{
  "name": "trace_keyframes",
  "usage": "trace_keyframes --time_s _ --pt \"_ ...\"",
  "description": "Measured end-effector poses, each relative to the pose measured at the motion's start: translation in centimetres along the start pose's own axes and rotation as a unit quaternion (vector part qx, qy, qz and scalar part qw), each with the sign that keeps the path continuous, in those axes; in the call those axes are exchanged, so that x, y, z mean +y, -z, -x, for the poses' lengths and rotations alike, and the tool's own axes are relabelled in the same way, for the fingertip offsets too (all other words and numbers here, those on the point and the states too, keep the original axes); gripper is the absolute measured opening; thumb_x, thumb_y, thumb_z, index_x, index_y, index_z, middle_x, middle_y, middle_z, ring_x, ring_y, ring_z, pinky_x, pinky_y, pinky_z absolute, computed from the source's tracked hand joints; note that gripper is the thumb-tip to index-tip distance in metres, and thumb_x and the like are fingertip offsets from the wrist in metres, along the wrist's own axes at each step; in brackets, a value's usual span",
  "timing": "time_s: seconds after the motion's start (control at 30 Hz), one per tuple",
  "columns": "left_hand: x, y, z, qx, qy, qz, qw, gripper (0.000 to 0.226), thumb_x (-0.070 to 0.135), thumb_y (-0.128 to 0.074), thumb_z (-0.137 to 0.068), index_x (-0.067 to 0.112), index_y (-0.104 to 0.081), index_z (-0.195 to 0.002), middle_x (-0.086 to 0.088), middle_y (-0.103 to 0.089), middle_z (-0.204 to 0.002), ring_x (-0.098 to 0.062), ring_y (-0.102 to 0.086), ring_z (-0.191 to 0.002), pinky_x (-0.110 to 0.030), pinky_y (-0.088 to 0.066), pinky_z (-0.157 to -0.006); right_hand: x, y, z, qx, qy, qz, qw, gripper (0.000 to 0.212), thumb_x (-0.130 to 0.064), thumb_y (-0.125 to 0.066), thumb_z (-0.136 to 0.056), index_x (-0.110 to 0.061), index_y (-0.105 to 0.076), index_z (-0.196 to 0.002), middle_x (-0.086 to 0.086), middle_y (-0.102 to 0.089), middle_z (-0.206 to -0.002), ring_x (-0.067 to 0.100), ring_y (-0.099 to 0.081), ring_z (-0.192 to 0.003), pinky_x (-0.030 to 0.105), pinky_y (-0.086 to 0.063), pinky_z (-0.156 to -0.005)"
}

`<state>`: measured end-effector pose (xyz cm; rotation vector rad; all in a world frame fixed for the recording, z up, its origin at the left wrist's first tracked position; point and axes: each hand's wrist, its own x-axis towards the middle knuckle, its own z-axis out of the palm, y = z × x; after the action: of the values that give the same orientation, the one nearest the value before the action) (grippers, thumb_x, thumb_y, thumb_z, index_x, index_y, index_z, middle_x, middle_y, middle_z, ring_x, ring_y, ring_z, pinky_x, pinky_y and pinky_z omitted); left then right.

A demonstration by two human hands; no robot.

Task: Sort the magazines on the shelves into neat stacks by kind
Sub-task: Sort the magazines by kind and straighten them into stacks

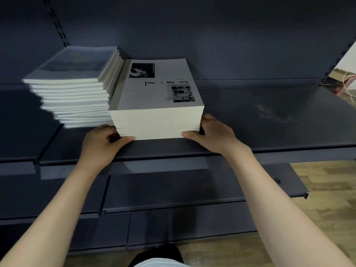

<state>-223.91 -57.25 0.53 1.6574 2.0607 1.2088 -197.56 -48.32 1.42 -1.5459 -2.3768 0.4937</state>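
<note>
Two stacks of magazines stand side by side on a dark shelf [269,120]. The right stack [156,97] has a white cover reading "Time & Memory" with two black-and-white photos, and its edges are even. My left hand [102,143] grips its lower left front corner, thumb along the bottom edge. My right hand [212,133] grips the lower right front corner, thumb on the front, fingers round the side. The left stack [73,81] is taller, has a bluish photo cover, and its magazines are fanned out unevenly.
The shelf runs on bare to the right of the stacks. Lower shelves [192,185] step out below toward me. A cardboard box with red and white cords [344,79] sits past the shelf's right end. Wooden floor [327,199] shows at the lower right.
</note>
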Motion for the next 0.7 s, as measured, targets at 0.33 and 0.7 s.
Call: trace_keyframes --time_s 0.33,0.7 --pt "0.8 1.5 -1.1 -0.108 0.109 0.030 0.988 0.026 0.033 -0.080 -0.069 0.025 -0.073 -0.093 0.018 -0.068 -0.088 0.001 -0.060 -0.087 -0.012 -0.040 -0.073 0.2 -0.2 0.3 0.030 0.001 -0.077 0.997 0.049 -0.063 -0.056 -0.080 -0.031 -0.063 -0.117 -0.007 -0.061 -0.102 0.012 -0.055 -0.091 0.029 -0.044 -0.071" --pt "0.2 2.0 -1.2 -0.123 0.038 0.056 0.990 0.010 0.019 -0.070 -0.081 0.028 -0.067 -0.078 0.030 -0.056 -0.047 0.013 -0.049 -0.044 0.001 -0.035 -0.049 0.3 -0.7 0.3 0.040 -0.008 -0.058 0.997 0.047 -0.065 -0.051 -0.082 -0.032 -0.061 -0.113 -0.011 -0.059 -0.102 0.010 -0.054 -0.092 0.028 -0.042 -0.070"
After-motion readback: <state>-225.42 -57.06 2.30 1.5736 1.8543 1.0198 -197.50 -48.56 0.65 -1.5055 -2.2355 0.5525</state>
